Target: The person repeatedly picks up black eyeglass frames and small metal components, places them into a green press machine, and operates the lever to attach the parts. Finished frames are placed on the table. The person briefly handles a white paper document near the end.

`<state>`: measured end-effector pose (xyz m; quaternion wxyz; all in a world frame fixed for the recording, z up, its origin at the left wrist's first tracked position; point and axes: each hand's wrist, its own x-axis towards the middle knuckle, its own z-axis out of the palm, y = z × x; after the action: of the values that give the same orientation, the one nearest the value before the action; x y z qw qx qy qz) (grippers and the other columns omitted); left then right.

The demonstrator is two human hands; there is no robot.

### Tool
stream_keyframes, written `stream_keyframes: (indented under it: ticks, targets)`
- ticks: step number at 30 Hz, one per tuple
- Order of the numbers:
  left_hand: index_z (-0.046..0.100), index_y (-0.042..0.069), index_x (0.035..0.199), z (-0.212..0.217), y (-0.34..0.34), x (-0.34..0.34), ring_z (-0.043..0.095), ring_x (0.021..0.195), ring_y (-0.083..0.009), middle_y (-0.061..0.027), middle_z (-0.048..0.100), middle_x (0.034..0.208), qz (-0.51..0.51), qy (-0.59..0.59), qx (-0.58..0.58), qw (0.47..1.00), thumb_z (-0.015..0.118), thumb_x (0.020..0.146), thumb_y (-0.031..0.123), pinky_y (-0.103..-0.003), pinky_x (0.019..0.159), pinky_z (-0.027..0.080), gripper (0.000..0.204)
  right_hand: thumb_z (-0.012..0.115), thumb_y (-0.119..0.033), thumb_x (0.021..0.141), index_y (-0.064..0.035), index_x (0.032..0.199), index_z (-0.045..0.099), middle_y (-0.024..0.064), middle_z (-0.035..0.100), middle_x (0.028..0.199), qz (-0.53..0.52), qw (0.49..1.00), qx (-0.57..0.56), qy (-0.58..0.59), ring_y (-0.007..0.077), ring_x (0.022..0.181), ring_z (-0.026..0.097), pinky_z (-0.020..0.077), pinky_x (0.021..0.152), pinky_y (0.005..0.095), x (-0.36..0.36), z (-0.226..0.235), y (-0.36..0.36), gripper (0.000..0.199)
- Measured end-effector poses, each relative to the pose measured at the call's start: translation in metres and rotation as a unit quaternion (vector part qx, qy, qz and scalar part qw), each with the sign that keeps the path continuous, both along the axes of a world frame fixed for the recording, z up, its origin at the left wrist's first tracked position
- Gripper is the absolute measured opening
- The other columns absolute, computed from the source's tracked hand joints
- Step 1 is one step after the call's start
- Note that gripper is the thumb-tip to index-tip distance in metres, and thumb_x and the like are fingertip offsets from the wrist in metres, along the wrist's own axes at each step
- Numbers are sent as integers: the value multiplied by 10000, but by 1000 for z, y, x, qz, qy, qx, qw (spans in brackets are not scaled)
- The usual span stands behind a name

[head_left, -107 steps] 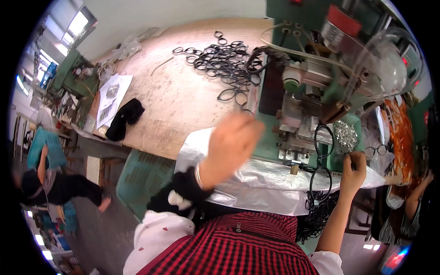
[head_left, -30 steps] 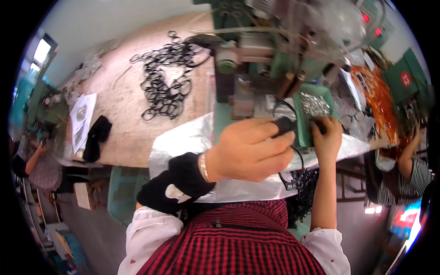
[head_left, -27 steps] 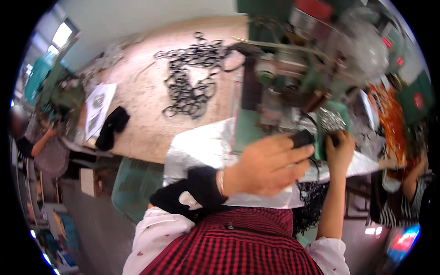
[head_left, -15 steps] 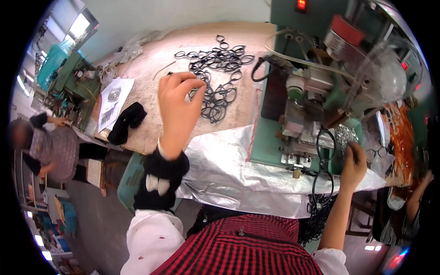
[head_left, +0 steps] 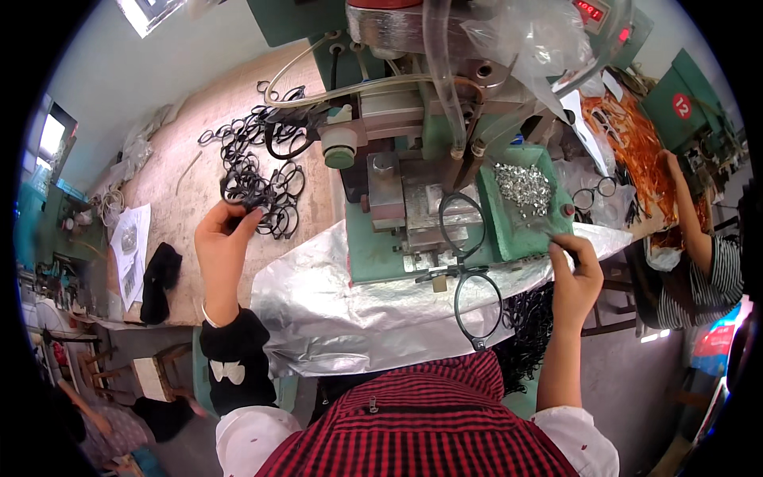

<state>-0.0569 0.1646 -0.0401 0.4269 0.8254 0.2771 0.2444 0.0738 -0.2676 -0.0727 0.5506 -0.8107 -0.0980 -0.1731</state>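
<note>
My left hand reaches the near edge of a tangled pile of black eyeglass frames. Its thumb and forefinger are pinched on one frame, partly hidden by the fingers. Over the near right corner of a green tray is my right hand, its thumb and forefinger pressed together. Whatever lies between those fingertips is too small to name. Small silvery metal pieces are heaped in the tray. Another black eyeglass frame stands on end at the front of a green machine, between my hands.
Silver foil sheeting covers the table's front edge. Left of the pile lie a printed sheet and a black cloth. Clear tubes hang around the machine. At right, a person in a striped sleeve reaches toward orange strips.
The view has swung to the right. My left hand has gone from raised before the pile to pinching a frame there. My right hand now lies farther from the upright frame, at the tray's corner.
</note>
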Motion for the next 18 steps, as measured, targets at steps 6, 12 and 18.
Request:
stream_keyframes:
  ticks: [6,12,18]
  targets:
    - [629,11,1083,22,-69,32,542,579,-82,-21,601,726,-143,-78,-237,958,540,977,150,-204,527,412,196,682,37,772,17,963,633,46,645,881,184,974,128,-30,137,875,599,457,826,259,29,58,101,198]
    - [618,9,1047,-36,-104,19,518,557,-96,-27,591,724,-85,-109,-355,925,488,1021,233,-226,521,406,261,685,61,777,12,1162,537,14,615,858,203,941,260,72,83,854,574,442,799,211,18,49,123,415]
    - [585,-55,1096,61,-134,33,508,613,-117,-58,574,718,-129,-396,-4,909,452,1012,182,-244,622,408,284,676,74,785,7,1228,523,5,612,853,248,894,345,142,81,887,571,444,833,225,15,59,130,474]
